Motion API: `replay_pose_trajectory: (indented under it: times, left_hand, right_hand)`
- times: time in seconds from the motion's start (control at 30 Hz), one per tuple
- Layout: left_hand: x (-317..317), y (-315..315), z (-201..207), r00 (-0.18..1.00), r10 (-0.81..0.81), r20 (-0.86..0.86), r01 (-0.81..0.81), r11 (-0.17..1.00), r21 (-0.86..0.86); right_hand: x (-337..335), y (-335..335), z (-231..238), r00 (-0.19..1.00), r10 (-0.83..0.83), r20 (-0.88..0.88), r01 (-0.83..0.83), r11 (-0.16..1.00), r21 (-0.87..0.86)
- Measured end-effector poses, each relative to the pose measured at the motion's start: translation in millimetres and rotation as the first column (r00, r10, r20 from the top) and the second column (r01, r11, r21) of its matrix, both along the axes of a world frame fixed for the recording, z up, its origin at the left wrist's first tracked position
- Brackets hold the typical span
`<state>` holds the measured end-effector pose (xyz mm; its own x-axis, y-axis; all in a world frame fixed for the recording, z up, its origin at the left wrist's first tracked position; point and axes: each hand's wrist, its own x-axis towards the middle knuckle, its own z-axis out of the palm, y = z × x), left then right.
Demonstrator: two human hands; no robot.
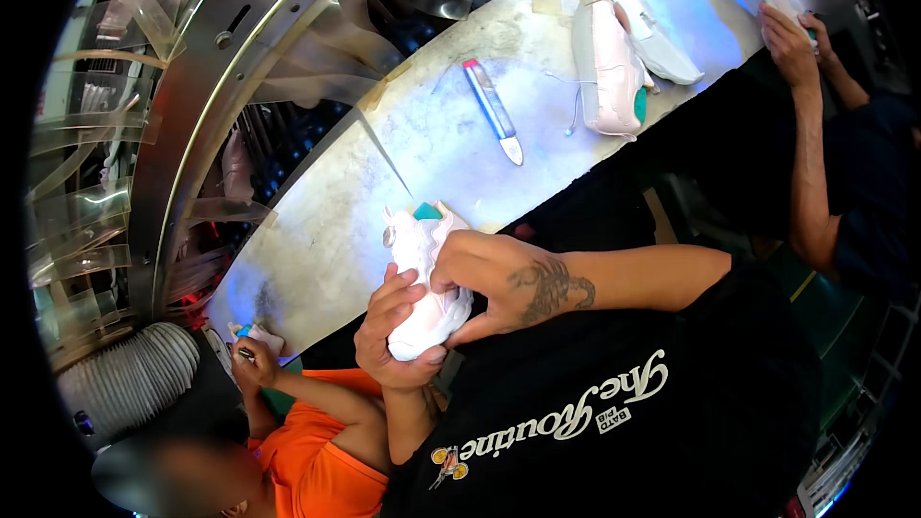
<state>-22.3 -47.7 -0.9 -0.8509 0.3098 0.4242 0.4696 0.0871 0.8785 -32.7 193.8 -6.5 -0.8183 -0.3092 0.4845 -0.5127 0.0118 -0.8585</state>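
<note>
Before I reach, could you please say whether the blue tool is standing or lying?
Lying: the blue tool rests on the table, its side visible from red end to white tip.

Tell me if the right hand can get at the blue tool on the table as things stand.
Probably yes: nothing visible stands between the right hand and the blue tool, though that hand would first have to leave the white shoe, which the left hand also holds.

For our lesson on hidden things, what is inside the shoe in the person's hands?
Teal material shows at the far end of the white shoe; deeper inside is covered by the shoe, left hand and right hand.
</note>
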Motion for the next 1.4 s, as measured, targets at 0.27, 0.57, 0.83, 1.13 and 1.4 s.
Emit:
replay_pose_trajectory:
  times: [0.27, 0.57, 0.83, 1.13, 1.4]
  left_hand:
    - [6.2, 1.8, 50.4, 0.989, 0.073, -0.126, -0.132, 0.815, -0.564]
    - [-15.2, -12.6, 37.7, 0.964, -0.034, -0.264, -0.111, 0.850, -0.515]
    - [-18.6, -19.9, 37.1, 0.984, 0.028, -0.173, -0.113, 0.857, -0.502]
    - [-15.7, -41.0, 21.6, 0.981, 0.190, -0.038, -0.190, 0.901, -0.390]
    - [-8.5, -21.9, 44.5, 0.927, 0.304, -0.220, -0.365, 0.599, -0.712]
  right_hand:
    - [4.8, -23.1, -13.9, 0.994, -0.007, -0.112, 0.007, 1.000, -0.005]
    - [-9.8, -26.5, -17.4, 0.994, 0.096, -0.060, -0.096, 0.995, -0.004]
    - [-17.6, -27.7, -21.6, 0.995, 0.064, 0.076, -0.065, 0.998, 0.016]
    - [-5.2, -40.2, -35.8, 0.991, -0.120, -0.061, 0.128, 0.976, 0.174]
    - [-22.2, -49.2, -39.7, 0.996, -0.058, -0.061, 0.069, 0.979, 0.194]
